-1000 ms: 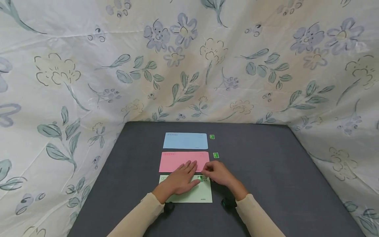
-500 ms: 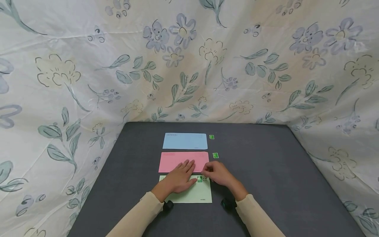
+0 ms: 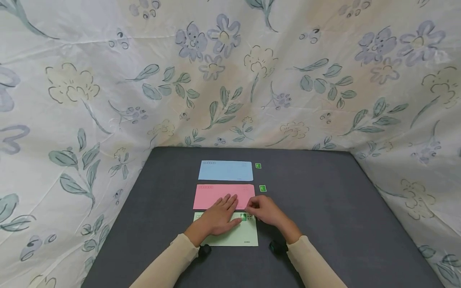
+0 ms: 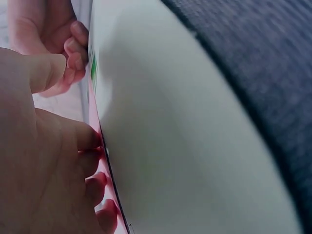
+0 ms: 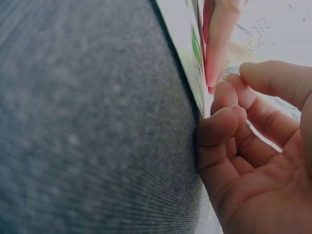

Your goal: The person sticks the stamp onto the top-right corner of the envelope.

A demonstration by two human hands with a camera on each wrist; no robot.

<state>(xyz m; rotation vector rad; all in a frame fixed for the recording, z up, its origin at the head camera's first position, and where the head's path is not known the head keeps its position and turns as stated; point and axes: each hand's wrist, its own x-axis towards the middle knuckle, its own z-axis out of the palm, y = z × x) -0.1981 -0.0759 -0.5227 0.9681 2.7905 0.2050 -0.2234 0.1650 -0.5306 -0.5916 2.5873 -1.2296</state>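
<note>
In the head view my left hand (image 3: pixel 216 219) lies flat with spread fingers across the pink envelope (image 3: pixel 209 196) and the pale green envelope (image 3: pixel 234 237). Its thumb reaches to a green stamp (image 3: pixel 243 217) at the green envelope's upper right. My right hand (image 3: pixel 265 210) rests by the two envelopes' neighbouring right corners. From the right wrist view, the right hand's fingers (image 5: pixel 217 126) are loosely curled, with nothing visible between them. The left wrist view shows the green envelope (image 4: pixel 161 117) large, partly shaded by the left hand (image 4: pixel 39 156).
A blue envelope (image 3: pixel 225 171) lies behind the pink one. Loose green stamps sit to the right: one stamp (image 3: pixel 258 165) by the blue envelope, another stamp (image 3: pixel 263 188) by the pink. A dark grey table (image 3: pixel 317 200) carries everything, with flower-printed cloth (image 3: pixel 230 108) around it.
Both hands stay nearly where they were; the left hand has shifted very slightly. The envelopes and stamps keep their places, and the head view sways a little.
</note>
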